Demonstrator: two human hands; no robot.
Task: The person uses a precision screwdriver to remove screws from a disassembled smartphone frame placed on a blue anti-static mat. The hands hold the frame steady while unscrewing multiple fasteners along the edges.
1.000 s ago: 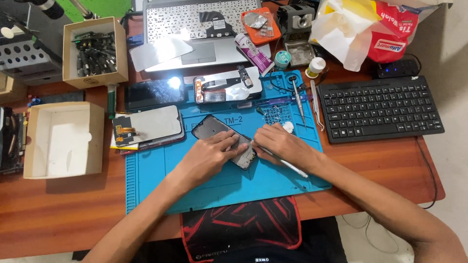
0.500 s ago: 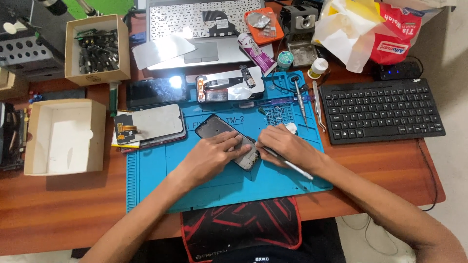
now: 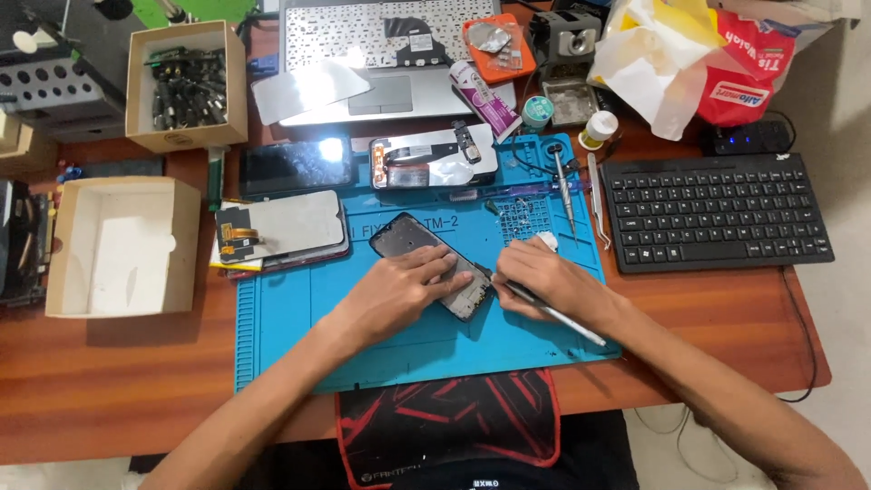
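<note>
A dark opened phone [image 3: 410, 240] lies slanted on the blue repair mat [image 3: 299, 327]. My left hand [image 3: 399, 290] presses flat on its lower half, fingers spread over it. My right hand [image 3: 544, 281] grips a thin metal tool [image 3: 555, 313] like a pen, its tip touching the phone's right edge near the bottom. The phone's lower part is hidden under my left fingers.
A detached screen panel [image 3: 286, 227] and a second dark phone [image 3: 295, 165] lie at the mat's left. A phone frame [image 3: 431, 163], tweezers [image 3: 599, 204], black keyboard [image 3: 717, 213], laptop [image 3: 381, 54], open white box [image 3: 118, 245] and box of parts [image 3: 186, 86] surround the mat.
Both hands stay on the phone; the right hand has shifted slightly along the phone's edge with the tool. The phone has barely moved.
</note>
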